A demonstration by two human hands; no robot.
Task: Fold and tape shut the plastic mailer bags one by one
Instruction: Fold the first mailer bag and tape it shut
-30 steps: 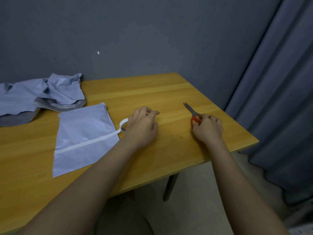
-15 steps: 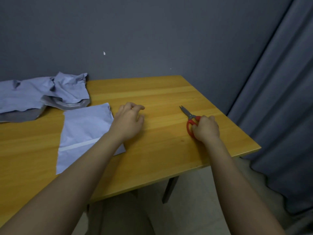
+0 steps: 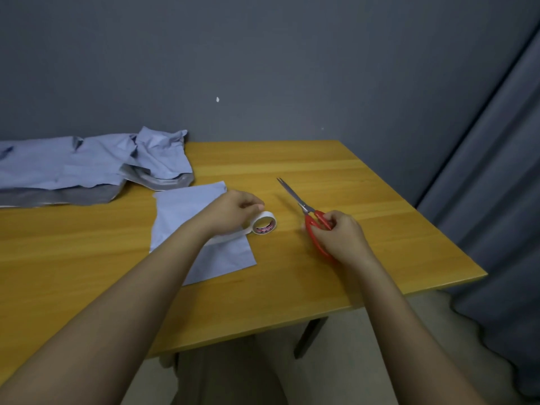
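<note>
I see the left hand [image 3: 233,210] holding the tape roll [image 3: 264,223], fingers curled, at the folded mailer bag's [image 3: 201,232] three o'clock edge on the tabletop [image 3: 336,176]. My right hand [image 3: 339,236] grips red scissors [image 3: 309,213].

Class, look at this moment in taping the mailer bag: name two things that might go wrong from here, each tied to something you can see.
1. The scissors held by the right hand point their slightly parted blades toward the left hand; cutting close risks a nick.
2. The tape strip runs from the tape roll across the folded mailer bag; slack could let it wrinkle or stick crooked.
</note>
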